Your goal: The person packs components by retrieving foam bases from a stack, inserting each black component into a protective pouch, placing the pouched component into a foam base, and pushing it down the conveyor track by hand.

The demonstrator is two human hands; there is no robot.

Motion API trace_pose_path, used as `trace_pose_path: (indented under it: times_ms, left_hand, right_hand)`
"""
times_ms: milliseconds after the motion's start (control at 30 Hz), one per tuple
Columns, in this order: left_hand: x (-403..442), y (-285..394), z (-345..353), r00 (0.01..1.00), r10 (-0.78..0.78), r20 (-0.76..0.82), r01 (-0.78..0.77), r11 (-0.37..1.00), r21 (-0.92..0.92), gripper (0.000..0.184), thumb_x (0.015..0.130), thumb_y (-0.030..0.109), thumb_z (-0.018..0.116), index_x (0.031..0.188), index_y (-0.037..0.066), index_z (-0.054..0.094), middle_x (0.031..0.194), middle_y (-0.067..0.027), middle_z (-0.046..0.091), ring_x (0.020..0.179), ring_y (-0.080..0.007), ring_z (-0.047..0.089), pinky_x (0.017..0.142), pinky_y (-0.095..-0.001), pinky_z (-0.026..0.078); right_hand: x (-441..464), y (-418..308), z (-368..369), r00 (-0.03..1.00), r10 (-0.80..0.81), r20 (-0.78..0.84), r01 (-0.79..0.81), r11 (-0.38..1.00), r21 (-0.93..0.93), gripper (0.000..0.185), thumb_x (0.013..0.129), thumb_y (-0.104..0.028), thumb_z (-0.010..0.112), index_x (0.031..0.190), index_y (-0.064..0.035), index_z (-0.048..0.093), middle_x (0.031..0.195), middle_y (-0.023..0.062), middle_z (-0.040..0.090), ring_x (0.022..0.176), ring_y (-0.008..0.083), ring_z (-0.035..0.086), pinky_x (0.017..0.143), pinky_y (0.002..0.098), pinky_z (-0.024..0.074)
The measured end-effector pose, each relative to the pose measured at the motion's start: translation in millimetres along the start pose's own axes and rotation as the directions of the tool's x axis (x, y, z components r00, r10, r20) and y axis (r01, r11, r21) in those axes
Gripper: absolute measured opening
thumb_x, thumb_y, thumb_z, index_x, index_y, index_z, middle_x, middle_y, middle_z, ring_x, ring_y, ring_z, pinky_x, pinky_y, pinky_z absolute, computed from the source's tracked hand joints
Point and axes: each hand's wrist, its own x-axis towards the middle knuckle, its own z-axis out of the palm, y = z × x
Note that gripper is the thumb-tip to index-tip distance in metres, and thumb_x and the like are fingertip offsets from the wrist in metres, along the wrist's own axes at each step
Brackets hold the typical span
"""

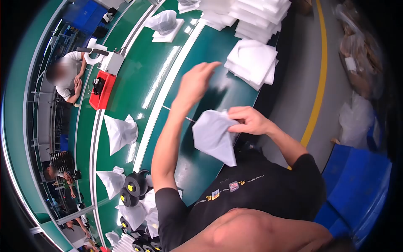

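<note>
My right hand (247,120) pinches the edge of a limp white bag (214,135), thin and foam-like, which hangs over the near edge of the green bench (195,180). Its lower corner comes to a point near my shirt. My left hand (198,82) is raised over the bench with its fingers stretched out to the right and nothing in them. A short stack of white foam sheets (252,61) lies to the right of those fingertips, not touching them.
Taller foam stacks (258,19) stand at the back. White-wrapped items (120,132) sit on the green conveyor (142,80), with black wheels with yellow centres (136,183) at lower left. A red bin (102,90) and a seated person (69,75) are across. Blue containers (357,185) stand at right.
</note>
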Motion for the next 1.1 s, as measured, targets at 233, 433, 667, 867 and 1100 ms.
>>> trace_pose_path:
  times_ms: [233,433,667,867,1100]
  left_hand:
    - [45.3,1.6,88.8,0.988,0.105,0.113,-0.123,0.978,0.169,0.036,0.094,0.01,0.058,0.128,0.02,0.065,0.087,-0.0075,0.067,0.083,-0.0306,0.07,0.066,-0.0428,0.054]
    - [-56.7,3.7,29.7,0.988,-0.074,-0.136,0.108,0.958,0.266,0.025,0.093,0.011,0.058,0.115,0.018,0.067,0.081,-0.0069,0.064,0.078,-0.0284,0.069,0.063,-0.0433,0.054]
    - [-185.9,11.4,38.3,0.933,-0.354,-0.057,0.355,0.887,0.296,0.019,0.096,0.014,0.06,0.113,0.016,0.067,0.077,-0.0076,0.064,0.073,-0.029,0.068,0.062,-0.0426,0.054]
    - [-196.4,23.4,62.8,0.86,-0.374,-0.347,0.433,0.895,0.109,0.015,0.094,0.023,0.072,0.106,0.015,0.073,0.072,-0.0068,0.059,0.069,-0.0279,0.065,0.059,-0.0432,0.051]
    - [-203.0,18.9,74.5,0.814,-0.355,-0.46,0.419,0.907,0.04,0.014,0.092,0.023,0.075,0.103,0.016,0.074,0.073,-0.0052,0.06,0.069,-0.0272,0.065,0.059,-0.0423,0.051]
  right_hand:
    - [-74.2,40.7,-33.4,0.954,0.252,-0.163,-0.01,0.568,0.823,0.041,0.095,-0.011,0.07,0.13,0.0093,0.066,0.124,0.0153,0.071,0.097,0.0175,0.074,0.091,0.0302,0.0592]
    - [-95.9,137.4,-10.4,0.877,0.237,-0.418,0.289,0.437,0.852,0.068,0.107,-0.048,0.053,0.16,-0.0101,0.035,0.158,0.0108,0.047,0.141,0.031,0.051,0.118,0.0494,0.0429]
    - [1.3,84.3,18.4,0.959,0.239,-0.155,0.082,0.287,0.954,0.023,0.106,-0.032,0.052,0.117,-0.0129,0.058,0.105,0.0035,0.06,0.078,0.0169,0.045,0.058,0.0319,0.0323]
    - [56.9,80.0,28.8,0.866,0.498,-0.033,-0.168,0.353,0.921,0.019,0.11,-0.02,0.047,0.11,-0.0029,0.056,0.098,0.0081,0.06,0.074,0.0153,0.051,0.056,0.0275,0.0368]
    - [95.3,49.5,46.6,0.74,0.668,-0.074,-0.372,0.498,0.783,0.027,0.11,-0.022,0.053,0.121,0.003,0.056,0.109,0.0107,0.067,0.078,0.0177,0.063,0.058,0.0281,0.044]
